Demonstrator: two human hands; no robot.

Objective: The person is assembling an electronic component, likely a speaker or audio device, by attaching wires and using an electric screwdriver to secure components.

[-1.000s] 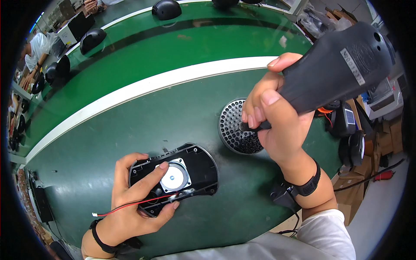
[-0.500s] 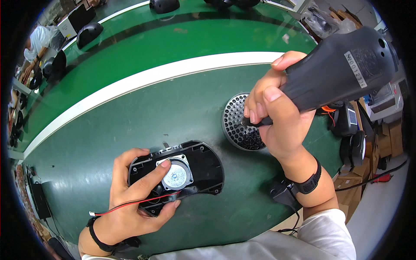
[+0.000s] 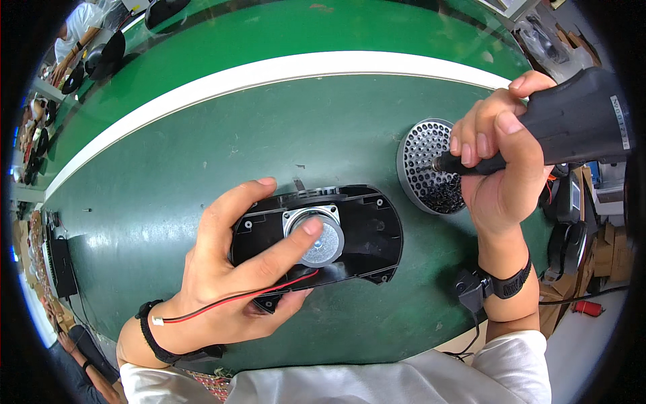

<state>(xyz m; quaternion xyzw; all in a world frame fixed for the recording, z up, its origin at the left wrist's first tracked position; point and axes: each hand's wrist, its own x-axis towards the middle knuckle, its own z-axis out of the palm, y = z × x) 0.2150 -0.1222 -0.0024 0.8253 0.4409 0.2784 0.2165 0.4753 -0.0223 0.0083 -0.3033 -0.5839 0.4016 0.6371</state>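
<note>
My left hand (image 3: pixel 235 269) grips a black plastic housing (image 3: pixel 370 236) by its left end, with a finger laid on the round metal back of the speaker (image 3: pixel 323 246) seated inside. A red and black wire pair (image 3: pixel 229 303) runs from the speaker across that hand and ends in a small white plug. At the right, my right hand (image 3: pixel 501 145) is wrapped around a black electric screwdriver (image 3: pixel 572 121), held tilted. Its tip is over a round tray of holes (image 3: pixel 404 165), where a heap of small dark screws (image 3: pixel 441 194) lies; contact cannot be made out.
A white strip (image 3: pixel 269 71) separates the green worktop (image 3: pixel 168 182) from a bright green surface beyond, which carries black parts (image 3: pixel 104 57). Cardboard boxes (image 3: pixel 609 252) and black devices (image 3: pixel 565 246) lie at the right. Other people are at the far left and lower left.
The view has shifted, so the worktop's things sit differently in the picture. My left hand still holds the housing, and the screwdriver tip stays over the screw tray.
</note>
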